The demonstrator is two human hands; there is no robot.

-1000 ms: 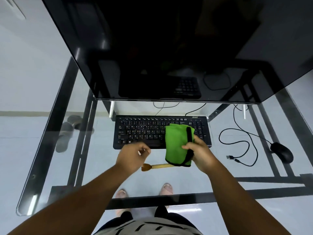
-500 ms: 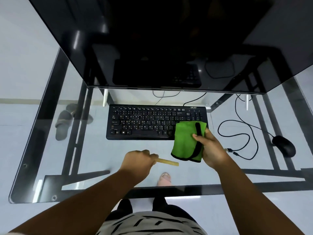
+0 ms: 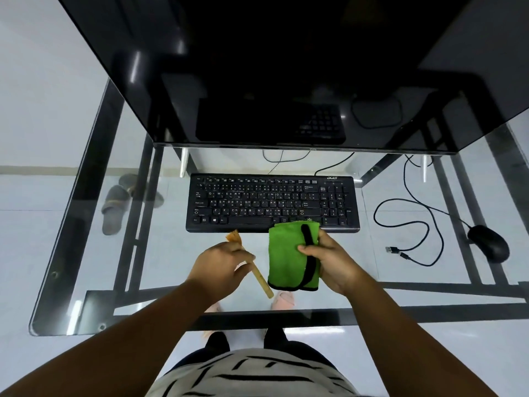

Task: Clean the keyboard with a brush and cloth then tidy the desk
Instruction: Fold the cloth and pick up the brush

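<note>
Fingers of the left hand (image 3: 221, 263) curl round a slim pale wooden brush (image 3: 252, 266), its orange bristle tuft pointing up toward the near edge of the flat black plastic keyboard (image 3: 272, 203), the handle slanting down and right. Just beside it, the right hand (image 3: 333, 260) grips a folded green cloth with black edging (image 3: 287, 257), thumb pressed on its soft face; the cloth's top overlaps the keyboard's front rim. Both hands hover over the clear glass desk top (image 3: 160, 253) on its dark metal frame. A glossy black monitor (image 3: 286, 67) stands behind the keyboard, and a rounded black mouse (image 3: 489, 243) with looping cable lies well to the right.
</note>
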